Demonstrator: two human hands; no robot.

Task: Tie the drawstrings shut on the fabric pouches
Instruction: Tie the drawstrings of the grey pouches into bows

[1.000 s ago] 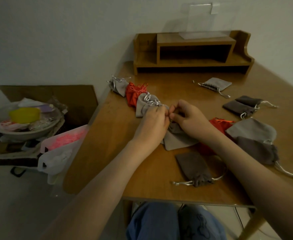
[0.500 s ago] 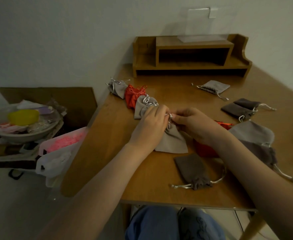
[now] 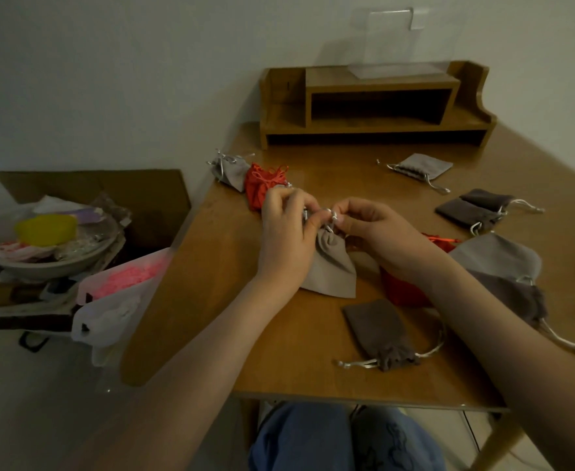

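A light grey pouch (image 3: 333,266) lies mid-table with its gathered neck pointing away from me. My left hand (image 3: 287,232) and my right hand (image 3: 377,232) meet just above that neck, each pinching a silver drawstring end between thumb and fingertips. Behind my left hand lie a red pouch (image 3: 258,185) and a grey pouch (image 3: 229,168) with knotted cords. A third pouch that lay there is hidden by my left hand.
Loose pouches lie around: a brown one (image 3: 379,334) near the front edge, a red one (image 3: 401,290) under my right wrist, grey and brown ones (image 3: 503,266) at right, two dark ones (image 3: 472,209), a light one (image 3: 421,166). A wooden shelf (image 3: 374,103) stands at the back. Bags and a bowl (image 3: 45,246) crowd the floor left.
Both hands have lifted slightly and moved apart at the pouch neck, drawing the silver cord ends out. The grey pouch turned so its body points toward me.
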